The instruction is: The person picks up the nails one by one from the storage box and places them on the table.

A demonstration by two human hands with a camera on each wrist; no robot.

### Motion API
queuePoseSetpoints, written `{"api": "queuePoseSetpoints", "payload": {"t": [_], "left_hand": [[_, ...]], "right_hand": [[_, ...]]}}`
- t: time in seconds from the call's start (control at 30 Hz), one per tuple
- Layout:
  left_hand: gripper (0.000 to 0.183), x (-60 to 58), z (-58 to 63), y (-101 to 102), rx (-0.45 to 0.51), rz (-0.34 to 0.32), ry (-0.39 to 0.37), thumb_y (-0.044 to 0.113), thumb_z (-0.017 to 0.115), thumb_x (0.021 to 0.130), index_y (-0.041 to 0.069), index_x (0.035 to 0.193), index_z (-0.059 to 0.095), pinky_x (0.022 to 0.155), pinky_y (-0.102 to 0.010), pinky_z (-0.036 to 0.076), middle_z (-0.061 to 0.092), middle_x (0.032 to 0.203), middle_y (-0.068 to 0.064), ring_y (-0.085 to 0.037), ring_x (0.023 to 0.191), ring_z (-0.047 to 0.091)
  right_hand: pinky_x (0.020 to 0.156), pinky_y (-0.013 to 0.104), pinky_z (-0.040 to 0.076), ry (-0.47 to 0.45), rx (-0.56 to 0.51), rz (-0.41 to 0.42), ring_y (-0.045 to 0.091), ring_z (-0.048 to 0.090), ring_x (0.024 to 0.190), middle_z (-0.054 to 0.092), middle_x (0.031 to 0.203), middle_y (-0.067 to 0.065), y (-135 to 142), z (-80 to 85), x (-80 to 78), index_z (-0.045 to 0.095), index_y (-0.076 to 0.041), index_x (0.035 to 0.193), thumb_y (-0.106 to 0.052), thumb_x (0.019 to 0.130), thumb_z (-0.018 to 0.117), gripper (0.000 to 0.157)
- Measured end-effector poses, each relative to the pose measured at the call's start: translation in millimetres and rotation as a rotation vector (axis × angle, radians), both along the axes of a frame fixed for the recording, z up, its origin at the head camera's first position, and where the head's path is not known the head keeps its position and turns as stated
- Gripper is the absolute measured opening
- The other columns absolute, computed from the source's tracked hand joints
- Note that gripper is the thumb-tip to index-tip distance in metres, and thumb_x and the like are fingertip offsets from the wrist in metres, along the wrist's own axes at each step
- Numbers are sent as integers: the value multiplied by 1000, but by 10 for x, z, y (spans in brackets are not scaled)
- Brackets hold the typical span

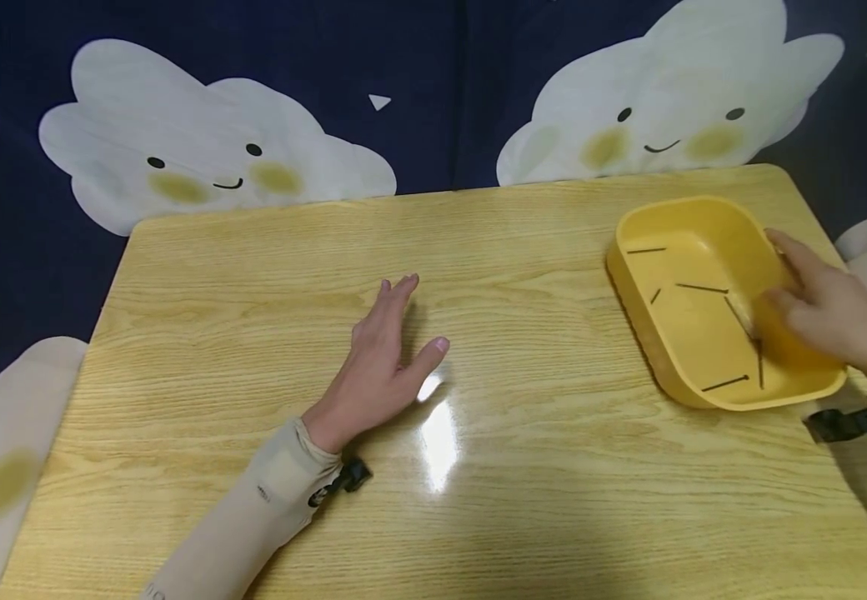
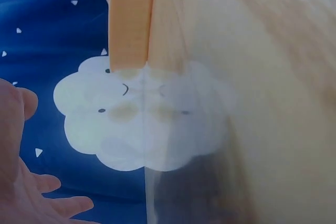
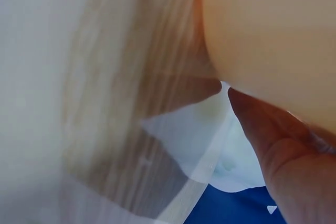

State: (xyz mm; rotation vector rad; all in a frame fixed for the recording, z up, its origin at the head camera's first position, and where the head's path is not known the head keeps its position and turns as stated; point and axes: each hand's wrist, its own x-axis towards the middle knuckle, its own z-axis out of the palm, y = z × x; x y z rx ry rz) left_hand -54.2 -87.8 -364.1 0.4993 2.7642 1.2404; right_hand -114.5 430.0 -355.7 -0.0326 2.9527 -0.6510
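Note:
A yellow plastic bin (image 1: 669,367) stands on the right of the wooden table. Several thin dark rods (image 1: 702,288) with small heads, like nails, lie scattered on its floor. My right hand (image 1: 831,308), slightly blurred, grips the bin's right wall at the rim. In the right wrist view, fingers (image 3: 273,135) of that hand lie against the bin's wall (image 3: 273,35). Over the middle of the table is my left hand (image 1: 381,358), fingers straight, thumb spread, holding nothing. The left wrist view shows part of it at the left edge, with the bin's wall (image 2: 131,19) farther off.
The wooden table (image 1: 238,317) has a glossy light reflection near its middle. Behind and beside it hangs dark blue cloth (image 1: 433,100) printed with white smiling clouds. Each wrist wears a small black camera (image 1: 347,479).

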Motion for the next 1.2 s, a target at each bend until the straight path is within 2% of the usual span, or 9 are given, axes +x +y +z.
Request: {"api": "queuePoseSetpoints", "payload": {"t": [0.13,0.37,0.67,0.83,0.93,1.0,1.03,1.13,1.2], "left_hand": [[78,-7,-10,26,1,-3,-22,48,53,103,22,166,13,128,-63,14,19,174,-6,-34,164,5],[79,-55,-7,122,17,-14,-50,50,51,104,24,166,12,128,-64,13,18,174,-8,-32,164,7],[81,-97,5,310,25,-47,-73,51,53,102,21,166,14,128,-63,14,20,174,-9,-32,164,9],[81,-117,18,410,30,-69,-80,52,53,102,22,166,14,128,-63,16,21,173,-10,-31,164,10],[82,-136,22,467,30,-83,-88,54,52,101,23,166,13,128,-64,18,21,173,-11,-30,164,11],[82,-151,25,504,31,-92,-93,55,51,101,23,166,13,127,-65,19,21,173,-12,-30,164,11],[82,-160,26,522,31,-97,-94,55,51,101,23,166,13,127,-65,19,21,173,-12,-30,164,11],[82,-183,30,573,38,-105,-99,56,51,101,22,166,13,127,-64,20,21,173,-11,-30,164,12],[82,-196,31,604,39,-110,-103,56,51,102,22,166,14,127,-64,20,22,173,-11,-31,164,13]], "right_hand": [[103,77,33,-3,-11,-1,66,45,119,36,149,48,-47,-7,21,7,-15,167,-13,104,44,74],[94,75,34,3,-11,-5,64,47,115,40,143,50,-114,-22,61,6,-13,167,-14,104,43,73],[100,76,32,-17,-74,-6,60,44,119,37,149,47,-252,0,117,5,-12,167,-13,104,42,73],[100,72,31,-16,-113,1,61,44,121,36,150,46,-305,21,140,6,-12,167,-13,104,42,72],[107,39,39,-22,-144,8,57,45,120,37,152,44,-316,26,157,8,-17,167,-15,105,43,72],[98,17,35,-28,-164,14,55,46,121,38,153,43,-321,27,169,8,-19,168,-16,105,44,72],[89,11,31,-32,-175,16,54,47,121,39,152,42,-327,27,174,9,-20,168,-16,105,44,72],[89,10,31,-41,-188,16,54,47,122,38,153,42,-357,28,183,8,-21,168,-17,105,45,73],[93,15,33,-45,-183,10,53,47,124,39,154,41,-385,32,189,8,-22,168,-18,105,44,73]]}}
